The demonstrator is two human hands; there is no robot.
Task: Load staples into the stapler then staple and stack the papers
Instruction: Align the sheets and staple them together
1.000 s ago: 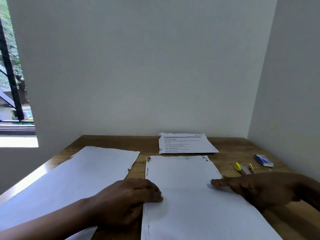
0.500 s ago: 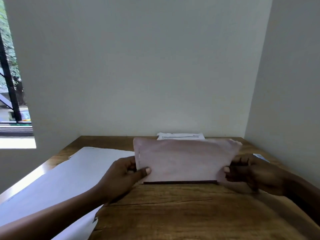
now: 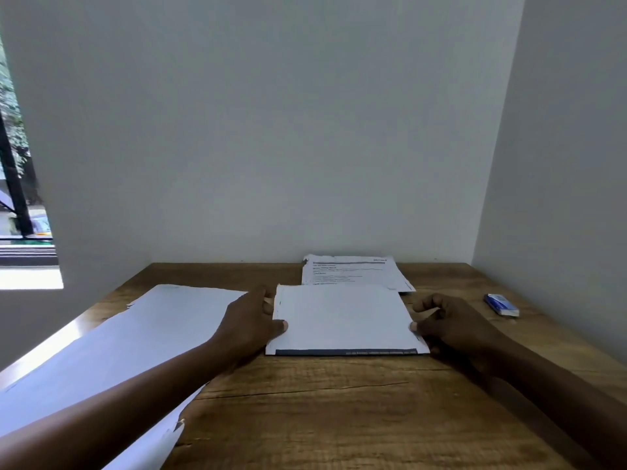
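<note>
A white paper set (image 3: 342, 317) with a dark band along its near edge is tilted up off the wooden desk (image 3: 339, 418). My left hand (image 3: 249, 323) pinches its left edge, thumb on top. My right hand (image 3: 451, 323) pinches its right edge the same way. Behind it lies a printed paper stack (image 3: 349, 269) against the wall. A large white sheet pile (image 3: 135, 337) spreads across the desk's left side, under my left forearm. The stapler is hidden from view.
A small blue and white staple box (image 3: 502, 304) sits at the right, near the side wall. Walls close the desk at the back and right. A window opening is at the far left.
The paper lay flat under both hands, then was lifted upright and moved back. It has now tilted down toward the desk, both hands still on its sides.
</note>
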